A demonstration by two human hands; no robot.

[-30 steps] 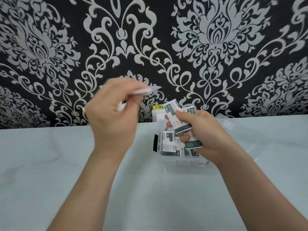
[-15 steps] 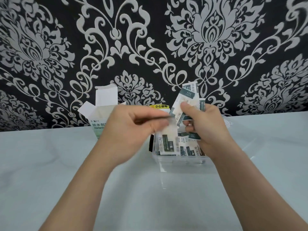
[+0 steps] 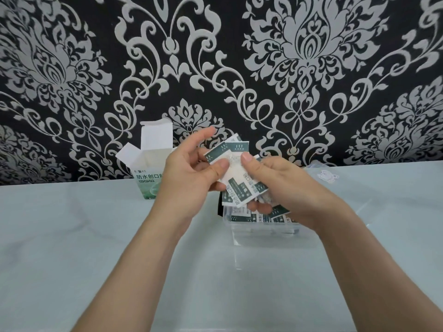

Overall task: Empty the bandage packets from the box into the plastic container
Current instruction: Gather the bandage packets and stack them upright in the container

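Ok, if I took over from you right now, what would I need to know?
Left grip: pinches a fan of bandage packets between thumb and fingers.
Right grip: holds the same fan, just above the plastic container.
Box: open and upright on the table, left of the container and further back.
Done: several loose packets lie inside the container.
Left: drop the held fan in, then check the box; its bottom is hidden.
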